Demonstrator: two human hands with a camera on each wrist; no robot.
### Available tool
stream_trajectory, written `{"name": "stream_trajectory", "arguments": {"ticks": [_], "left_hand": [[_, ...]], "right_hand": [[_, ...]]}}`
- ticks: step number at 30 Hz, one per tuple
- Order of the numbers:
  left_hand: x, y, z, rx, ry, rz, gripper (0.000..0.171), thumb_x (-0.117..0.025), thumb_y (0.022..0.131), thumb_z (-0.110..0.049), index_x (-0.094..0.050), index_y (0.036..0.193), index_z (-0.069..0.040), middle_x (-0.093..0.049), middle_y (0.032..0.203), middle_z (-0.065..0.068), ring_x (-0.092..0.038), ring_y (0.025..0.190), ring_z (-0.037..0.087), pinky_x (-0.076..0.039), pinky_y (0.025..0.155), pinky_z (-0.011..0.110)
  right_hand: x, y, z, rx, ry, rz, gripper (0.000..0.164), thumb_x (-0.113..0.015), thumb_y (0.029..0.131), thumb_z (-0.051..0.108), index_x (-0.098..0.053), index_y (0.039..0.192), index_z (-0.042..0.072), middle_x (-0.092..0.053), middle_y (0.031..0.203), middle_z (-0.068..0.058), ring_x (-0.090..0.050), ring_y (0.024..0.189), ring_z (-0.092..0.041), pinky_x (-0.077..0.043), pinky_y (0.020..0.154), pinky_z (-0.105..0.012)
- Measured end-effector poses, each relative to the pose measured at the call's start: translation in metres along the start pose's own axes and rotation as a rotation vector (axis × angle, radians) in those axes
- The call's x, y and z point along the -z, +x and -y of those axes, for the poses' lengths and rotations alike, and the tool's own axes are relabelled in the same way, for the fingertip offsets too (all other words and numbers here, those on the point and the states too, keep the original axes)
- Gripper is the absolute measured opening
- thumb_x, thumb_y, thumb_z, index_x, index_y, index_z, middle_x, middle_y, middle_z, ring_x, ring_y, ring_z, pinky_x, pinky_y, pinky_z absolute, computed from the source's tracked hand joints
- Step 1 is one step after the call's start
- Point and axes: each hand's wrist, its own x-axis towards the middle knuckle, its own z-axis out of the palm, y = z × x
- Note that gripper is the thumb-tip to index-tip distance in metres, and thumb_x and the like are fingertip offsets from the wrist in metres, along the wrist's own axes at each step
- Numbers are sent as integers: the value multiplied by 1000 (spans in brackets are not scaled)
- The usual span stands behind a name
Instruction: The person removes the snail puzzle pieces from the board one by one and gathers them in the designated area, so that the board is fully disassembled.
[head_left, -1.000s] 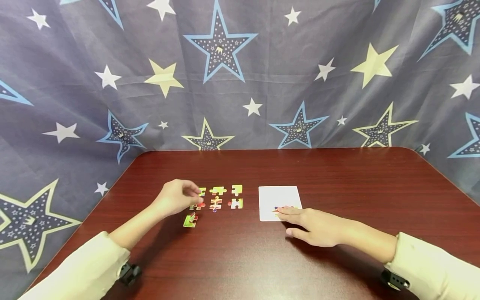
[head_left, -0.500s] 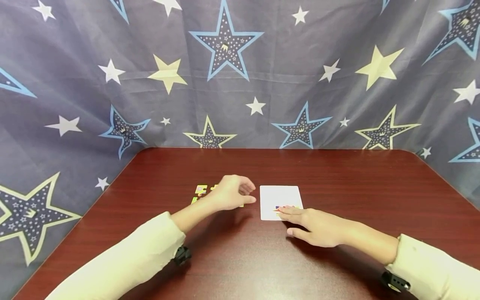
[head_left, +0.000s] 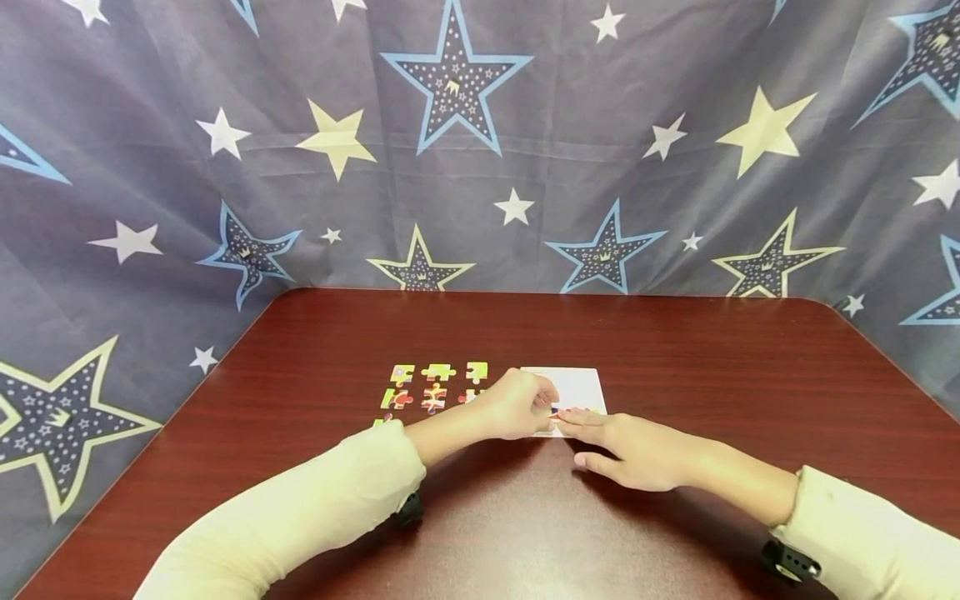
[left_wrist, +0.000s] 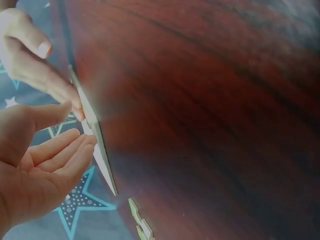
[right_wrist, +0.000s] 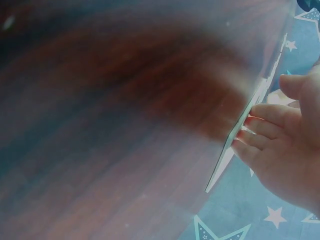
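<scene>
A square white board (head_left: 577, 382) lies flat on the table. My right hand (head_left: 633, 452) rests on its near right part with straight fingers. Beneath those fingertips, a small colourful printed patch (head_left: 555, 410) partly shows; the rest is covered. My left hand (head_left: 513, 407) is over the board's left part, fingertips close to the right hand's. In the left wrist view, a gap separates the left thumb from the loosely bent fingers (left_wrist: 57, 155), and nothing shows between them. Left of the board lie several jigsaw pieces (head_left: 434, 397) in spaced rows; my left forearm hides some.
The dark red wooden table (head_left: 675, 350) reaches back to a grey curtain (head_left: 525, 108) printed with stars. Both forearms wear pale sleeves (head_left: 315, 500), with a black wrist device (head_left: 791, 560) at the right cuff.
My left hand has travelled right, from above the jigsaw pieces to the board beside the right hand. The right hand has stayed in place on the board.
</scene>
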Motion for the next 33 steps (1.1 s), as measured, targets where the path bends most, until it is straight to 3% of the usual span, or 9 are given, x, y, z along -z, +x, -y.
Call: {"name": "stream_trajectory", "arguments": {"ticks": [8,19,26,33], "left_hand": [[-8,8,-2,-32,58,40,14,-73,83,-10,-72,96,-5,-75,94,8,-69,89,16,-53,77,17],[-7,18,-10,-7,158,-30,9,-77,73,-2,-77,81,-5,-75,78,5,-63,71,9,-46,62,10],[-7,20,-12,-3,139,-14,14,-72,72,4,-77,81,-5,-75,80,6,-62,70,8,-46,61,10],[-5,16,-8,-30,106,-41,12,-74,69,6,-75,77,-2,-74,77,9,-67,73,15,-48,62,13]], "right_hand": [[0,0,2,-10,11,7,47,-48,100,31,-47,141,7,-44,149,-13,-42,139,-29,-37,109,-50],[1,-1,0,-2,25,6,48,-48,100,32,-46,143,9,-44,150,-12,-42,139,-28,-38,109,-49],[0,-10,-4,-7,25,-4,49,-47,101,34,-45,143,11,-42,152,-9,-40,140,-27,-38,109,-48],[-2,-19,-9,8,-1,-38,49,-48,100,35,-48,141,9,-43,150,-11,-46,136,-27,-43,105,-46]]}}
